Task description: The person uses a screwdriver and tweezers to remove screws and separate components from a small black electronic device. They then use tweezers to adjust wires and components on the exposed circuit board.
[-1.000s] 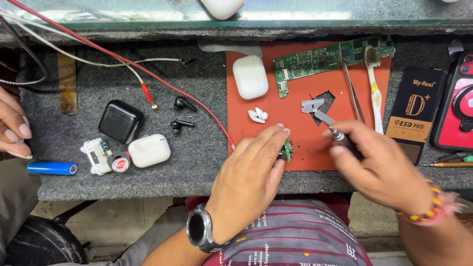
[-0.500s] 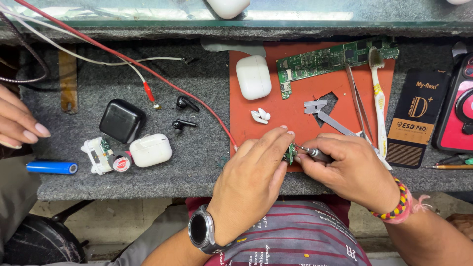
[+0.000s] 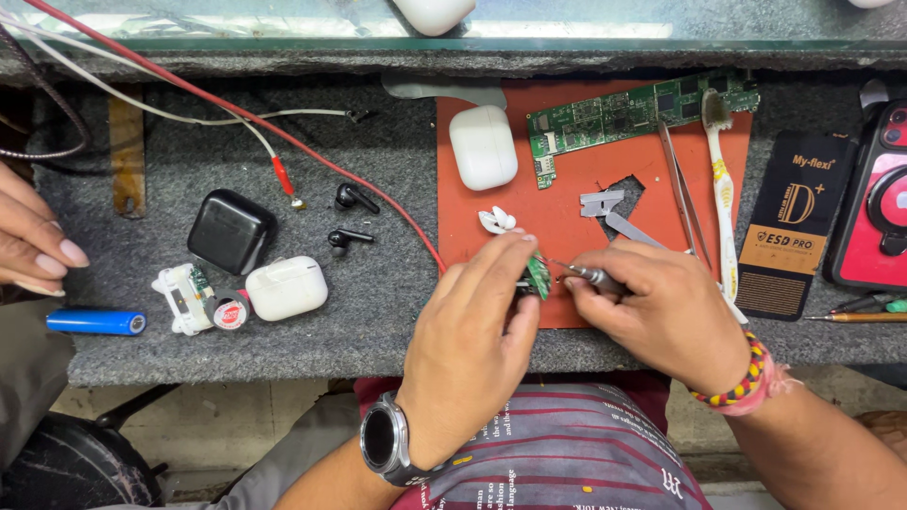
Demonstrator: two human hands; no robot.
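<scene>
Head camera view: over a flat orange-red rubber mat (image 3: 576,203) on a coarse grey felt bench (image 3: 378,293), the left hand (image 3: 472,349) pinches a small green circuit board (image 3: 538,277) at the mat's lower edge. The right hand (image 3: 661,307) grips a slim metal-tipped tool (image 3: 581,274), tip touching the board. A glossy white rounded earbud case (image 3: 483,146) sits nearby.

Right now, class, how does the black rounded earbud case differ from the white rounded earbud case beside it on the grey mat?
The black rounded earbud case is dark and squarish; the white rounded earbud case is pale and oblong. The black one lies farther from the person. Both are closed, on the grey mat, untouched.
</scene>
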